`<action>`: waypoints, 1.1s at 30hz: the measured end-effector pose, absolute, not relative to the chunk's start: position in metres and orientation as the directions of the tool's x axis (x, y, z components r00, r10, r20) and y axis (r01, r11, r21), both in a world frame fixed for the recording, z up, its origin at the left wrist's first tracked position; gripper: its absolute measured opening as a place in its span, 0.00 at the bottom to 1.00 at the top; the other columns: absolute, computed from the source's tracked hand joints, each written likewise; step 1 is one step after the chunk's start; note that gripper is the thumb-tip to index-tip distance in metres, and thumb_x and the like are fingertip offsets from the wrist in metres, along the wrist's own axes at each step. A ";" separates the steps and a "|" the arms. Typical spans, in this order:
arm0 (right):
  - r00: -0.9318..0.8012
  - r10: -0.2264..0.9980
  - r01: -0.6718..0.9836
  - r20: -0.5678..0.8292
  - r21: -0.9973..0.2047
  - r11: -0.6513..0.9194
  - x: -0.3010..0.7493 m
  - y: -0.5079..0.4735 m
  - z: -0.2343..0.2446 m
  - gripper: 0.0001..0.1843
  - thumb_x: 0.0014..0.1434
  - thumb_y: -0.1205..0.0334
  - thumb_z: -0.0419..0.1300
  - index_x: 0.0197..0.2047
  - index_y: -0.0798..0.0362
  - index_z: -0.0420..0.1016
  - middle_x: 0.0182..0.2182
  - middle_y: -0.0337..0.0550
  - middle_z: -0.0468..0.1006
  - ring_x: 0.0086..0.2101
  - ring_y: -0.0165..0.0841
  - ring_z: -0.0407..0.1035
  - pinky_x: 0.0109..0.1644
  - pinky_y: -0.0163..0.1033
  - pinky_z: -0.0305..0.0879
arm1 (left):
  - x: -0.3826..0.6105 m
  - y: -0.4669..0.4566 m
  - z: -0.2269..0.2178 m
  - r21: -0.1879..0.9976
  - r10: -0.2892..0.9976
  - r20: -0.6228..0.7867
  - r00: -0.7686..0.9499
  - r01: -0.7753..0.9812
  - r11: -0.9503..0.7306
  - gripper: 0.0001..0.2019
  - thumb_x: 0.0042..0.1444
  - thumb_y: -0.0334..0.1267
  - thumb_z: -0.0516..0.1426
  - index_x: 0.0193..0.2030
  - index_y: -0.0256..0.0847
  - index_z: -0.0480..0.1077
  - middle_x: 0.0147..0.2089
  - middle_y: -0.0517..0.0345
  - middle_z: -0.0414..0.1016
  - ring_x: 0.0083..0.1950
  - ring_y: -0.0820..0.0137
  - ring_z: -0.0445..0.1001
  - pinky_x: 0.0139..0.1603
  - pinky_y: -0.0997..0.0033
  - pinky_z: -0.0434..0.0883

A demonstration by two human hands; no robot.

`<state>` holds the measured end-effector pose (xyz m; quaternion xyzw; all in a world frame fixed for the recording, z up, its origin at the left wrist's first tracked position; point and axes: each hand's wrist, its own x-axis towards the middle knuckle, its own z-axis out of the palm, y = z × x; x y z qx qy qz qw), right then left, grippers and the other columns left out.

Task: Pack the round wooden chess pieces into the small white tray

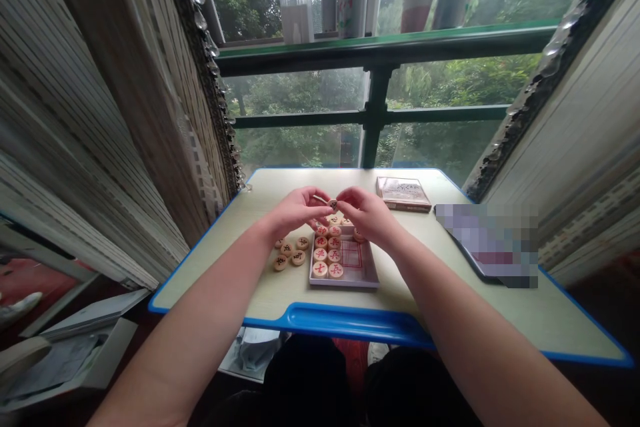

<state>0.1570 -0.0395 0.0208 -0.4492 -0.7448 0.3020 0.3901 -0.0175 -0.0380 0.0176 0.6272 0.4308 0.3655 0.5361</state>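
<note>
Above the back of an open box (370,277), my left hand (301,209) and my right hand (367,211) meet at one Chinese chess piece (333,205). The fingertips of both hands close on its edges from either side. Two columns of round wooden pieces with red characters (335,255) stand in the left part of the box. Its right part shows a floor printed with red lines. One more piece (359,235) sits under my right hand. Several pieces with black characters (287,250) lie loose on the table, left of the box and below my left wrist.
The light table (270,300) has a blue rim and a blue trough along its front. A flat box lid (404,193) lies behind my right hand, and a blurred tablet-like object (485,247) at the right. Cans (353,3) and stacked cups stand on the window ledge; curtains hang on both sides.
</note>
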 end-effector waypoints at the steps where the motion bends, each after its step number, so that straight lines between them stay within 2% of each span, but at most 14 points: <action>1: -0.282 0.903 0.443 0.325 -0.790 0.423 0.158 -0.039 0.021 0.04 0.54 0.65 0.57 0.33 0.54 0.71 0.30 0.42 0.77 0.31 0.29 0.70 0.35 0.34 0.63 | -0.018 -0.037 0.018 0.987 0.937 0.013 0.350 0.147 -0.068 0.20 0.44 0.42 0.64 0.41 0.35 0.65 0.33 0.52 0.76 0.31 0.70 0.76 0.25 0.77 0.69; 6: -0.253 0.908 0.412 0.333 -0.812 0.413 0.161 -0.035 0.018 0.05 0.54 0.63 0.56 0.32 0.54 0.71 0.29 0.42 0.77 0.30 0.30 0.69 0.35 0.35 0.63 | -0.022 -0.035 0.019 0.989 0.964 0.079 0.256 0.102 -0.108 0.21 0.44 0.41 0.64 0.44 0.35 0.68 0.39 0.50 0.75 0.28 0.75 0.73 0.22 0.79 0.65; 13: -0.289 0.899 0.396 0.329 -0.814 0.425 0.161 -0.034 0.016 0.06 0.53 0.65 0.53 0.32 0.54 0.71 0.28 0.40 0.76 0.28 0.28 0.68 0.35 0.35 0.63 | -0.016 -0.037 0.017 0.985 0.950 0.017 0.313 0.158 -0.069 0.16 0.44 0.41 0.64 0.38 0.33 0.73 0.32 0.54 0.75 0.26 0.77 0.70 0.23 0.78 0.63; 19: -0.318 0.888 0.388 0.333 -0.808 0.443 0.164 -0.034 0.021 0.08 0.54 0.61 0.54 0.31 0.54 0.72 0.27 0.41 0.76 0.27 0.29 0.68 0.33 0.34 0.62 | -0.014 -0.037 0.016 0.983 0.946 0.005 0.326 0.173 -0.064 0.13 0.44 0.40 0.63 0.34 0.33 0.72 0.30 0.54 0.75 0.25 0.78 0.68 0.23 0.78 0.62; 22: -0.160 0.909 0.418 0.386 -0.807 0.417 0.171 -0.024 0.015 0.12 0.55 0.58 0.51 0.31 0.55 0.72 0.25 0.42 0.76 0.27 0.31 0.68 0.33 0.35 0.61 | -0.012 -0.035 0.012 0.979 0.947 0.001 0.321 0.193 -0.067 0.13 0.44 0.41 0.62 0.34 0.33 0.72 0.30 0.54 0.75 0.25 0.77 0.68 0.22 0.78 0.61; 24: -0.011 0.904 0.530 0.427 -0.764 0.368 0.177 -0.014 0.006 0.13 0.55 0.57 0.51 0.28 0.54 0.73 0.25 0.42 0.76 0.29 0.32 0.68 0.34 0.36 0.60 | -0.008 -0.036 0.010 0.967 0.947 -0.002 0.322 0.241 -0.080 0.13 0.45 0.41 0.62 0.34 0.34 0.72 0.31 0.54 0.75 0.26 0.77 0.68 0.23 0.77 0.62; 28: 0.083 0.919 0.663 0.387 -0.710 0.239 0.186 0.005 -0.013 0.13 0.54 0.60 0.50 0.27 0.55 0.74 0.27 0.45 0.77 0.32 0.34 0.68 0.36 0.36 0.59 | 0.003 -0.045 0.007 0.867 0.944 0.066 0.322 0.449 -0.213 0.13 0.45 0.43 0.60 0.34 0.35 0.73 0.30 0.55 0.75 0.28 0.75 0.69 0.27 0.76 0.64; 33: 0.098 0.937 0.699 0.336 -0.693 0.175 0.190 0.015 -0.019 0.14 0.54 0.60 0.50 0.29 0.55 0.76 0.28 0.45 0.78 0.32 0.34 0.69 0.35 0.35 0.59 | 0.016 -0.063 0.011 0.588 0.904 0.183 0.386 0.694 -0.416 0.12 0.49 0.43 0.56 0.31 0.37 0.75 0.23 0.58 0.72 0.25 0.74 0.66 0.26 0.75 0.60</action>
